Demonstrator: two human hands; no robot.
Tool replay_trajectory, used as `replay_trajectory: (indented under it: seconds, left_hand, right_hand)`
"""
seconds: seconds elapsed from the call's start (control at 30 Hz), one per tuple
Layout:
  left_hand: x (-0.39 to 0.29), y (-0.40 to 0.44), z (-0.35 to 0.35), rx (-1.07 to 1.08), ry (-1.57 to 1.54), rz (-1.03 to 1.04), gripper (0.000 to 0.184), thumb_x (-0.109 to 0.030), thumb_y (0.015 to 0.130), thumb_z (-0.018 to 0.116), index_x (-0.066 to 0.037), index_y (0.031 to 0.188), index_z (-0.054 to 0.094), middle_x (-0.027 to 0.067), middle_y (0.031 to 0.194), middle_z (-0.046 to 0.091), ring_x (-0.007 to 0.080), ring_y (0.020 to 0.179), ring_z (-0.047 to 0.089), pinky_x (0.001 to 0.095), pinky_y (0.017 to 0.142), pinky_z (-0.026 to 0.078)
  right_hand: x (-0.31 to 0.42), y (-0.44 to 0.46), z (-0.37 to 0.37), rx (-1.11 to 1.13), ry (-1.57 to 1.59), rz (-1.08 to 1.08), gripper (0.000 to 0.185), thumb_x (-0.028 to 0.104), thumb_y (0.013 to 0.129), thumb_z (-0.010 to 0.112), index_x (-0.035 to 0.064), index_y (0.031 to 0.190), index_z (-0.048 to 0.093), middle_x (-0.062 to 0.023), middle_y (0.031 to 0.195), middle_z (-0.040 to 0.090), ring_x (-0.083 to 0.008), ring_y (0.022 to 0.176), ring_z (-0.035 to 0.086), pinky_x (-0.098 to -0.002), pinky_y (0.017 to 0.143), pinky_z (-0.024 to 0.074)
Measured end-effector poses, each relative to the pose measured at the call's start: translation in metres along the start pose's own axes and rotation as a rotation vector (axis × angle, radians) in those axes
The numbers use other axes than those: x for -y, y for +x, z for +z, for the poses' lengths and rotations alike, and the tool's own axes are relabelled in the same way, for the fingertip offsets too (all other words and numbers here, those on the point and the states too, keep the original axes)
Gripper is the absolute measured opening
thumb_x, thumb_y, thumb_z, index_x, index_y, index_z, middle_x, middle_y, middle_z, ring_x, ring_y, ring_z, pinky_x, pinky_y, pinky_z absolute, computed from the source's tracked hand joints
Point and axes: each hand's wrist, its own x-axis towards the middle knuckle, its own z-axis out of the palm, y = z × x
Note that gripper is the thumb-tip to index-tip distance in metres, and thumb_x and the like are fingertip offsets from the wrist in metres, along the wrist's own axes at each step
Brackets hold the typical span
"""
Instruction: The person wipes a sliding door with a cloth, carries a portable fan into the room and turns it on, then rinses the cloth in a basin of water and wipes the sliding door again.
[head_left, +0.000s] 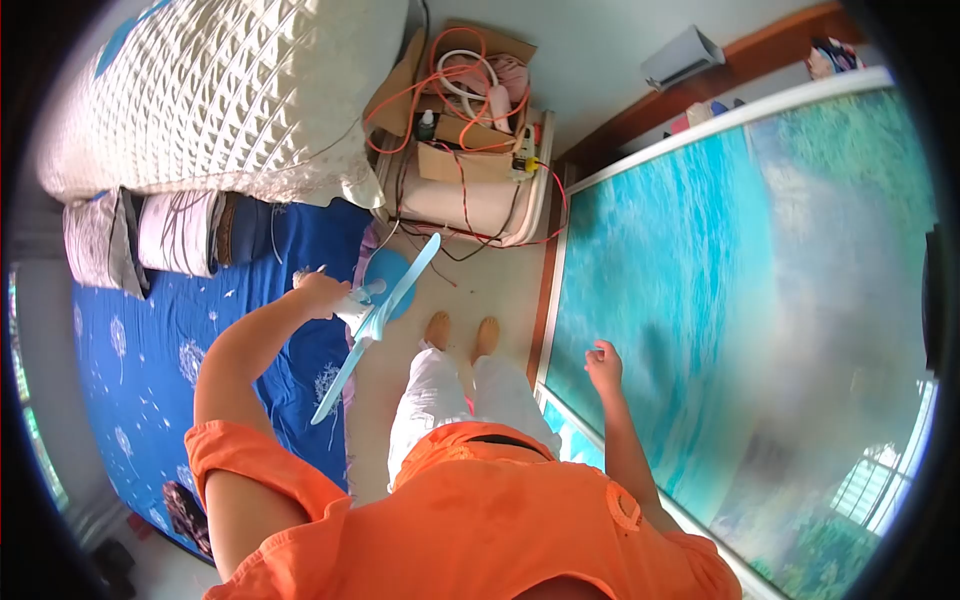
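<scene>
Toward nine o'clock from the middle, the pale blue blades of the fan (pixel 376 322) slant beside the bed (pixel 150 330), with the left hand (pixel 322 295) gripping its white back part. Bare feet (pixel 462 335) stand on the floor (pixel 450 285) near the centre. At four o'clock, the right hand (pixel 603 367) hangs loosely curled before the blue panel (pixel 660 250). Twelve o'clock has an open box (pixel 462 165) of cables.

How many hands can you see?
2. The left hand is over by the bed, holding the blue-and-white thing. The right hand is on the other side, in front of the sea picture.
</scene>
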Motion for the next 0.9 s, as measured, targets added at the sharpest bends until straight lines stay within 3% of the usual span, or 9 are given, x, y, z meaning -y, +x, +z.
replay_trajectory:
  seconds: [0.17, 0.23, 0.37, 0.43, 0.47, 0.6, 0.7, 0.77, 0.9]
  left_hand:
    - [-0.003, -0.013, -0.028, 0.112, 0.069, 0.007, 0.060, -0.015, 0.059, 0.066, -0.009, 0.113, 0.040, 0.0110, 0.078, 0.061, 0.0280, 0.074, 0.060, 0.0395, 0.059, 0.047]
    - [-0.007, -0.030, -0.055, 0.031, 0.086, -0.146, 0.051, -0.019, 0.063, 0.063, -0.010, 0.111, 0.046, 0.0113, 0.080, 0.061, 0.0289, 0.075, 0.060, 0.0407, 0.061, 0.047]
    - [0.030, -0.021, -0.054, 0.168, 0.212, -0.087, 0.038, -0.025, 0.068, 0.059, -0.009, 0.102, 0.055, 0.0108, 0.084, 0.061, 0.0303, 0.077, 0.060, 0.0409, 0.065, 0.047]
    - [0.017, -0.032, -0.063, -0.041, 0.137, -0.069, 0.027, -0.027, 0.071, 0.057, -0.009, 0.091, 0.060, 0.0104, 0.088, 0.061, 0.0291, 0.083, 0.059, 0.0400, 0.070, 0.047]
    - [0.000, -0.037, -0.072, 0.018, 0.111, -0.215, 0.028, -0.028, 0.071, 0.058, -0.011, 0.093, 0.059, 0.0104, 0.090, 0.061, 0.0259, 0.088, 0.057, 0.0385, 0.073, 0.046]
    - [0.014, -0.013, -0.029, 0.111, -0.053, -0.270, 0.027, -0.027, 0.071, 0.060, -0.011, 0.093, 0.060, 0.0108, 0.088, 0.061, 0.0244, 0.090, 0.057, 0.0373, 0.074, 0.045]
    - [0.006, -0.028, -0.028, -0.022, -0.113, -0.313, 0.027, -0.027, 0.072, 0.058, -0.011, 0.093, 0.060, 0.0100, 0.086, 0.061, 0.0259, 0.086, 0.058, 0.0366, 0.073, 0.046]
    - [0.019, -0.035, -0.011, -0.272, -0.358, -0.481, 0.029, -0.028, 0.072, 0.056, -0.011, 0.096, 0.059, 0.0096, 0.082, 0.062, 0.0267, 0.083, 0.059, 0.0352, 0.071, 0.046]
    - [-0.009, -0.082, -0.051, -0.584, -0.375, -0.621, 0.029, -0.026, 0.073, 0.056, -0.012, 0.099, 0.057, 0.0098, 0.081, 0.062, 0.0263, 0.079, 0.059, 0.0354, 0.069, 0.046]
  right_hand:
    - [-0.023, -0.011, 0.007, -0.081, 0.008, -0.086, 0.029, 0.009, 0.074, 0.058, 0.0013, 0.101, 0.050, -0.0092, 0.076, 0.055, -0.0149, 0.055, 0.056, -0.0269, 0.052, 0.0462]
    - [-0.036, -0.020, 0.004, -0.091, -0.022, -0.113, 0.029, 0.009, 0.074, 0.058, 0.0017, 0.101, 0.050, -0.0089, 0.076, 0.055, -0.0147, 0.055, 0.056, -0.0266, 0.052, 0.0460]
    - [-0.058, -0.028, 0.000, -0.150, 0.082, -0.068, 0.030, 0.010, 0.074, 0.059, 0.0028, 0.102, 0.051, -0.0092, 0.077, 0.055, -0.0149, 0.054, 0.056, -0.0277, 0.052, 0.0462]
    - [-0.071, -0.030, 0.000, -0.163, 0.073, 0.025, 0.030, 0.016, 0.070, 0.061, 0.0064, 0.097, 0.054, -0.0105, 0.077, 0.059, -0.0228, 0.070, 0.058, -0.0344, 0.065, 0.0455]
    - [-0.075, -0.029, -0.001, -0.178, 0.078, 0.028, 0.030, 0.016, 0.070, 0.061, 0.0064, 0.097, 0.054, -0.0105, 0.077, 0.059, -0.0228, 0.070, 0.058, -0.0344, 0.065, 0.0455]
    - [-0.065, -0.033, -0.005, -0.053, 0.030, 0.046, 0.030, 0.017, 0.071, 0.061, 0.0062, 0.098, 0.054, -0.0101, 0.077, 0.059, -0.0236, 0.072, 0.058, -0.0336, 0.066, 0.0455]
    - [-0.056, -0.012, 0.000, -0.018, 0.062, 0.010, 0.028, 0.018, 0.071, 0.060, 0.0068, 0.096, 0.054, -0.0100, 0.076, 0.060, -0.0243, 0.072, 0.058, -0.0339, 0.065, 0.0456]
    - [-0.050, 0.011, 0.011, 0.009, 0.082, -0.006, 0.026, 0.019, 0.072, 0.060, 0.0072, 0.095, 0.054, -0.0103, 0.075, 0.060, -0.0247, 0.072, 0.058, -0.0343, 0.065, 0.0456]
    - [0.029, 0.073, 0.025, 0.019, -0.120, -0.279, 0.021, 0.018, 0.072, 0.057, 0.0105, 0.091, 0.055, -0.0117, 0.075, 0.060, -0.0287, 0.071, 0.058, -0.0369, 0.063, 0.0456]
